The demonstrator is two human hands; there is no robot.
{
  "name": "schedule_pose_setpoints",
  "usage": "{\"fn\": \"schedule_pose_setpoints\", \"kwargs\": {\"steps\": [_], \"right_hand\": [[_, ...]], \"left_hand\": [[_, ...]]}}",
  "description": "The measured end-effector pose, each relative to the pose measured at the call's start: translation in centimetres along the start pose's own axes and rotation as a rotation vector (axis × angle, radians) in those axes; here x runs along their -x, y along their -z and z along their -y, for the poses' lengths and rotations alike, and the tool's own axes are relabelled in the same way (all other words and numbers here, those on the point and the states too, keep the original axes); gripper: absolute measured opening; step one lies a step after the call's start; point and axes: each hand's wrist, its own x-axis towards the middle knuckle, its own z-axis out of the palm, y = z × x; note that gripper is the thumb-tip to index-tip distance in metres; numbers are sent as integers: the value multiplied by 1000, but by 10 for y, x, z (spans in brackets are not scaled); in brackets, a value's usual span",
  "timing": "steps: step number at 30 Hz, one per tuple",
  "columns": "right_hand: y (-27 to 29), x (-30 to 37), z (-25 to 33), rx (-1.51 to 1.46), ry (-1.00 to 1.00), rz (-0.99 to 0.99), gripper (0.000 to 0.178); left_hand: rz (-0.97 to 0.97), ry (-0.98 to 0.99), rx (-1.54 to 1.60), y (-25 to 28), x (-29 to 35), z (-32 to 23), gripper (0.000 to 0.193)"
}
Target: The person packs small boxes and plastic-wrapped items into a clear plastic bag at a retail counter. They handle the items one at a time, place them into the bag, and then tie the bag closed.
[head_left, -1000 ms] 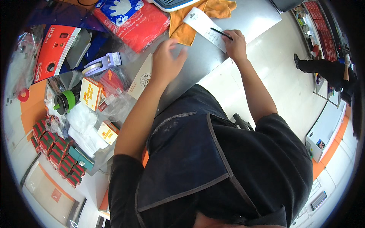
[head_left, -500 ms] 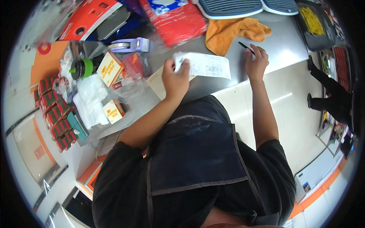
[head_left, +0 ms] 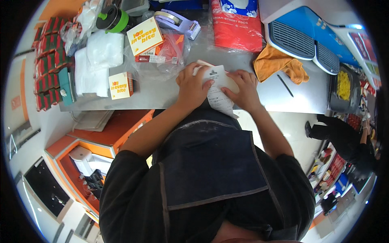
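A long white printed receipt [head_left: 217, 85] hangs between my two hands at the counter's front edge, its lower end curling down past the edge. My left hand [head_left: 193, 87] grips its left side, thumb on top, fingers behind. On the other side my right hand [head_left: 246, 90] closes on a pale beige paper [head_left: 230, 84] lying behind the receipt; its thumb is close to the receipt's edge. What the fingers do beneath the papers is hidden. A black pen [head_left: 285, 85] lies loose on the metal counter, right of my right hand.
Left on the counter [head_left: 158, 97] are small yellow-white boxes [head_left: 120, 86], white napkins [head_left: 105, 50], a purple tape dispenser [head_left: 178, 22] and red-green packets [head_left: 50, 60]. An orange cloth [head_left: 279, 65], red plastic package [head_left: 237, 34] and ribbed grey tray [head_left: 291, 40] lie beyond. Another person [head_left: 340, 137] stands right.
My right hand has left the pen and come over to the papers. The receipt, flat and stretched rightward before, now hangs toward me. My view has turned, shifting the counter.
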Motion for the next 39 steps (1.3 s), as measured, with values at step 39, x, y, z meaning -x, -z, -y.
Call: {"fn": "schedule_pose_setpoints", "kwargs": {"steps": [39], "right_hand": [[-37, -200, 11, -270, -328, 209, 33]], "left_hand": [[-99, -47, -32, -6, 19, 16, 30]]}}
